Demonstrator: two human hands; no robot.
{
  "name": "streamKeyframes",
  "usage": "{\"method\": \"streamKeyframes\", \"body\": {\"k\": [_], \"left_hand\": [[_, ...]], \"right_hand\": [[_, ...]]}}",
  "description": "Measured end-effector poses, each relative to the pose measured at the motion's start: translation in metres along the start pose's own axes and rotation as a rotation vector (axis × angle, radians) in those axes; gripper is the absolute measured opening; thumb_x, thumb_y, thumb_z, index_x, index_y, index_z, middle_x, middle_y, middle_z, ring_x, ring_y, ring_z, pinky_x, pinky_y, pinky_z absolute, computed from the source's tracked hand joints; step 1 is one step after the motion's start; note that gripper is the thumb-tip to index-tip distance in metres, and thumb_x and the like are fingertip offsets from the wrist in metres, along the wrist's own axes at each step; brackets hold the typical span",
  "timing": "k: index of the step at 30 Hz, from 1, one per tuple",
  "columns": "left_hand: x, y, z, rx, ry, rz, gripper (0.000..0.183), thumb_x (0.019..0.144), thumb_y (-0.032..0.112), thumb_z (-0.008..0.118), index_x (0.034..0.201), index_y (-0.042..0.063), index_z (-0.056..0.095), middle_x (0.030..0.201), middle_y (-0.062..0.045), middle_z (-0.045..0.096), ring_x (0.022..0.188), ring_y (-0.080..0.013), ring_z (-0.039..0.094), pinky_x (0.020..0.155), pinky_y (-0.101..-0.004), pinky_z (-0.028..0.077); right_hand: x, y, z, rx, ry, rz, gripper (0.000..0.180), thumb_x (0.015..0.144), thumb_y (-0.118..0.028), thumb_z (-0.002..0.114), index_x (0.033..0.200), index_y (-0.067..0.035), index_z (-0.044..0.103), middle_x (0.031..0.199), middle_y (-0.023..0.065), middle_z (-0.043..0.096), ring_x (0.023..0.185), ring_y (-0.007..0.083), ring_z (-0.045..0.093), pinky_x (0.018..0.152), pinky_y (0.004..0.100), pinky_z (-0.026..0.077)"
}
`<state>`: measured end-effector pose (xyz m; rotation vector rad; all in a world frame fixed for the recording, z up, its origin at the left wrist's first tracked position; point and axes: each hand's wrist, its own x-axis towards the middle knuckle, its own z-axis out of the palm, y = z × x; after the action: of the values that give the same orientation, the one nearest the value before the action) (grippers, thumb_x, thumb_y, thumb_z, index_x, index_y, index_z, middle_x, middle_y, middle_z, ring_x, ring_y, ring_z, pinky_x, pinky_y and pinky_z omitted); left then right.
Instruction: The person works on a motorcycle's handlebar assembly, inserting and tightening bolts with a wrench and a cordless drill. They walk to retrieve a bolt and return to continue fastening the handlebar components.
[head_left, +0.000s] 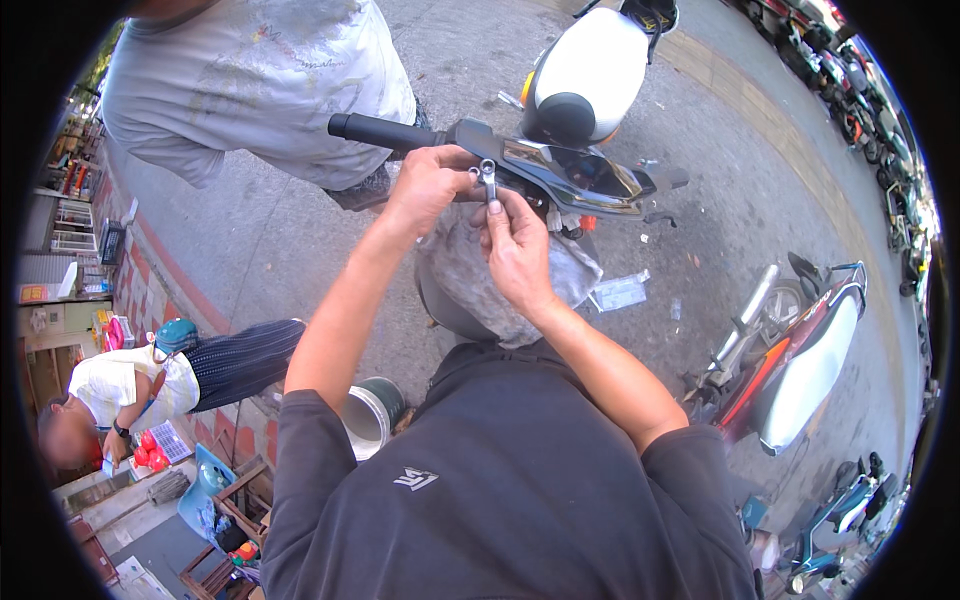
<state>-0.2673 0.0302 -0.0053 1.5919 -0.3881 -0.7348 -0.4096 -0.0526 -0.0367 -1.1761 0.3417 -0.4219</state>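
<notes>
My right hand (519, 251) grips a metal ring wrench (489, 178) between thumb and fingers, its ring end up. Close beside that end, the fingertips of my left hand (427, 186) pinch a small metal ring (474, 172); whether it is a nut or part of another tool is unclear. Both hands are in front of the black handlebar cover of a scooter (474, 135), and its rubber grip (375, 131) points left. To the right is the glossy instrument panel (592, 172), with wire connectors (570, 222) hanging below. A grey stained cloth (469, 274) drapes beneath my hands.
A person in a stained white T-shirt (277, 82) stands just beyond the grip. Behind the panel is a white scooter seat (600, 56). A red motorcycle (795, 360) stands right, a bucket (367, 420) near my left elbow. Another person (150, 382) is at far left.
</notes>
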Motion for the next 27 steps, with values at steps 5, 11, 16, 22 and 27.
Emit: {"method": "streamKeyframes", "body": {"k": [5,11,16,22,27], "left_hand": [[-0.004,0.002,0.001,0.018,-0.004,0.014,0.032,0.087,-0.001,0.066,0.118,-0.005,0.072,0.110,-0.013,0.076,0.090,-0.0164,0.069,0.083,-0.0304,0.054],[-0.004,0.005,0.001,0.099,-0.006,0.012,0.033,0.086,0.000,0.067,0.119,-0.005,0.072,0.110,-0.011,0.075,0.093,-0.0161,0.068,0.085,-0.0314,0.053],[-0.005,0.008,0.002,0.112,-0.008,0.008,0.035,0.086,0.000,0.067,0.120,-0.005,0.072,0.110,-0.011,0.075,0.090,-0.0150,0.066,0.084,-0.0308,0.053],[0.001,0.001,-0.002,0.119,-0.012,-0.010,0.036,0.086,-0.001,0.067,0.121,-0.006,0.071,0.111,-0.010,0.075,0.089,-0.0135,0.065,0.081,-0.0283,0.053],[0.001,-0.002,-0.003,0.113,-0.011,0.001,0.034,0.086,-0.003,0.068,0.120,-0.007,0.071,0.109,-0.010,0.074,0.090,-0.0137,0.066,0.080,-0.0288,0.054]], "right_hand": [[0.018,-0.006,-0.038,-0.140,-0.114,0.223,0.025,0.109,-0.014,0.051,0.120,0.001,0.069,0.086,0.0014,0.066,0.065,0.0047,0.050,0.056,0.0218,0.044],[0.036,-0.031,-0.045,-0.159,-0.203,0.394,0.028,0.110,-0.015,0.052,0.125,0.002,0.068,0.087,0.0019,0.065,0.065,0.0040,0.050,0.053,0.0197,0.043],[0.058,-0.056,-0.058,-0.375,-0.272,0.458,0.031,0.106,-0.019,0.060,0.116,0.007,0.072,0.093,0.0103,0.077,0.069,0.0073,0.059,0.054,0.0237,0.049],[0.078,-0.082,-0.059,-0.563,-0.316,0.541,0.030,0.103,-0.021,0.066,0.111,0.007,0.074,0.089,0.0090,0.077,0.068,0.0080,0.065,0.056,0.0236,0.053],[0.094,-0.101,-0.058,-0.712,-0.350,0.574,0.030,0.098,-0.025,0.073,0.101,0.005,0.075,0.087,0.0081,0.077,0.072,0.0105,0.072,0.060,0.0227,0.056]]}}
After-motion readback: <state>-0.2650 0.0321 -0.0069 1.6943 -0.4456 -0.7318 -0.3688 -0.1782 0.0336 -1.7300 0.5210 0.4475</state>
